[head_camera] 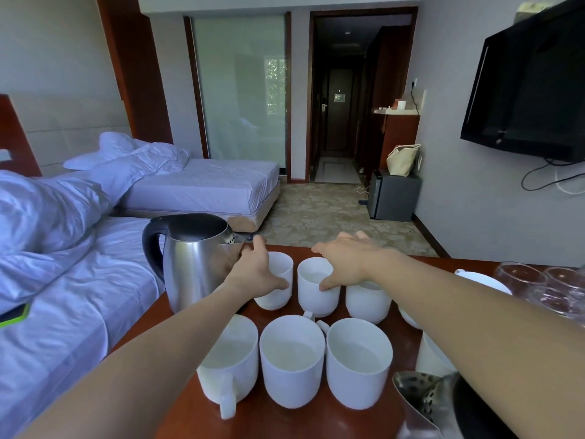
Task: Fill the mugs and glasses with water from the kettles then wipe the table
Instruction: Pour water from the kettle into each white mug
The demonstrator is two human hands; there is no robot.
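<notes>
Several white mugs stand in two rows on the red-brown table [278, 421]. The three front mugs [292, 375] hold water. My left hand [258, 270] reaches to the back-left mug [277, 297]; its thumb lies on the mug's front wall and its fingers stretch along the far left side, next to the spout of a steel kettle [193, 267]. My right hand [346, 261] hovers with spread fingers over the back-right mug [367, 305], its thumb touching the front of the back-middle mug [313, 296], which holds water. A second kettle [424, 403] shows only its spout at the bottom right.
Clear glasses [538, 286] and white dishes [487, 280] stand at the table's right side. Two beds [79, 312] with white linen lie to the left, a green-edged phone [15, 315] on the near one. A TV [528, 90] hangs on the right wall.
</notes>
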